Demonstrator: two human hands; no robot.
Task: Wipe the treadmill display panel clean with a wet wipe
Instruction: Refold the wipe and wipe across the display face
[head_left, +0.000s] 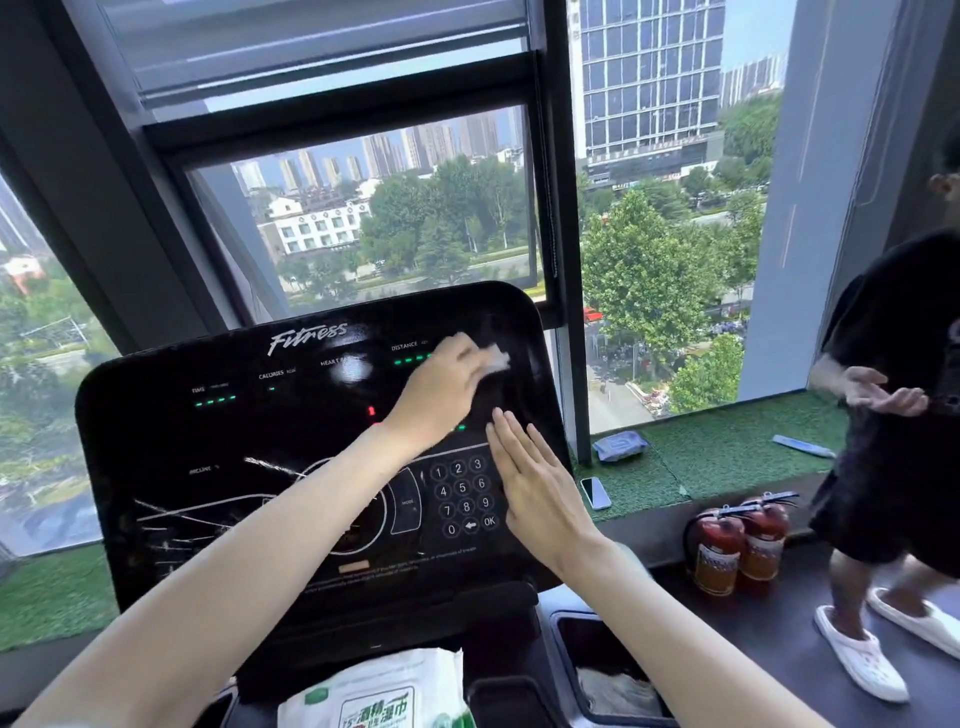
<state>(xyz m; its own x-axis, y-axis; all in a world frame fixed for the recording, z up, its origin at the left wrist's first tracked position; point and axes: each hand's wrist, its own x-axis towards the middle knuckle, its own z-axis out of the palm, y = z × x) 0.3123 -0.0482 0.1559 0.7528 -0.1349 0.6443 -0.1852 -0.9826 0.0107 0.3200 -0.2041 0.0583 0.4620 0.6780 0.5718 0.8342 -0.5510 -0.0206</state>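
Note:
The black treadmill display panel (208, 441) fills the middle of the view, with green readouts, a number keypad and white streaks across its lower left. My left hand (441, 389) reaches across to the panel's upper right and holds a white wet wipe (497, 359) against the glass near the DISTANCE readout. My right hand (535, 488) lies flat on the panel's right side, fingers straight, just beside the keypad. A pack of wet wipes (384, 696) sits below the panel at the bottom edge.
On the green-turf window sill to the right lie a phone (595, 492), a blue pack (618, 446) and a tube (802, 447). Two fire extinguishers (737, 551) stand on the floor. A person in black (893, 395) stands at the far right.

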